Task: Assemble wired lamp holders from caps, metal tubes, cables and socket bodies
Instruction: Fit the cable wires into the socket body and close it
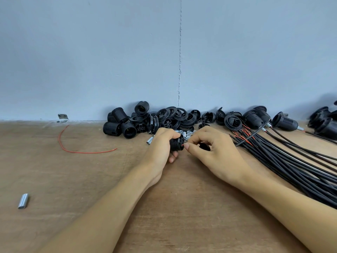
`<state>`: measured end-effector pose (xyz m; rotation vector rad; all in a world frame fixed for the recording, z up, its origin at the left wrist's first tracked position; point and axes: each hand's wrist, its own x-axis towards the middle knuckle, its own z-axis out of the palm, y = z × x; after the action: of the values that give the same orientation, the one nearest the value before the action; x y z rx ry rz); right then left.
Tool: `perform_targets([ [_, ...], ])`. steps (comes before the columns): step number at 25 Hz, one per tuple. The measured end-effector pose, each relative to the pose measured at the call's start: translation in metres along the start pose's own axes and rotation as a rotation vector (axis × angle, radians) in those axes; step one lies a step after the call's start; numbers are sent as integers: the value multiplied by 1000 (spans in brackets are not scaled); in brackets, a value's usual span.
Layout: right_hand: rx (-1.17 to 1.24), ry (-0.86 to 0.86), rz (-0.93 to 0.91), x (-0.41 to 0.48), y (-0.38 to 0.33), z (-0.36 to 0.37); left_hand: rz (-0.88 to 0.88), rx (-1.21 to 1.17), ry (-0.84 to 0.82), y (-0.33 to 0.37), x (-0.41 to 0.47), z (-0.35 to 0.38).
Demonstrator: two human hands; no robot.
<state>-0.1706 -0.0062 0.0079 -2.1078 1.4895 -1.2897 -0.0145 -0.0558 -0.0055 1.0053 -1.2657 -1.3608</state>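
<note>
My left hand [160, 145] grips a black ribbed socket body [176, 144] just above the wooden table. My right hand [209, 148] pinches a thin red wire end [182, 144] at the socket's side, and a black part [204, 146] sits partly hidden under its curled fingers. Behind the hands lie small metal tubes and nuts [186, 133]. A pile of black socket bodies [119, 125] and black caps and rings [175, 116] lines the wall. A bundle of black cables [291, 161] with red stripped ends runs off to the right.
Assembled lamp holders with cables [284, 122] lie at the back right by the wall. A loose red wire [62, 141] curves across the table's left. One metal tube [23, 201] lies alone near the front left. A metal bracket [63, 118] sits at the wall's base.
</note>
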Motion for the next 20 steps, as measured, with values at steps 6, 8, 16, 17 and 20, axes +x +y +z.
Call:
perform_targets([
  [6, -157, 60, -121, -1, 5, 2, 19, 8, 54, -1, -1, 3],
  [8, -317, 63, -215, -2, 5, 3, 12, 31, 85, -1, -1, 5],
  [16, -457, -32, -286, -2, 3, 0, -11, 103, 101, 1, -5, 6],
  [17, -462, -39, -287, -2, 3, 0, -9, 110, 105, 1, -6, 7],
  [20, -468, -56, -288, -3, 4, 0, 20, 151, 116, 1, -9, 10],
])
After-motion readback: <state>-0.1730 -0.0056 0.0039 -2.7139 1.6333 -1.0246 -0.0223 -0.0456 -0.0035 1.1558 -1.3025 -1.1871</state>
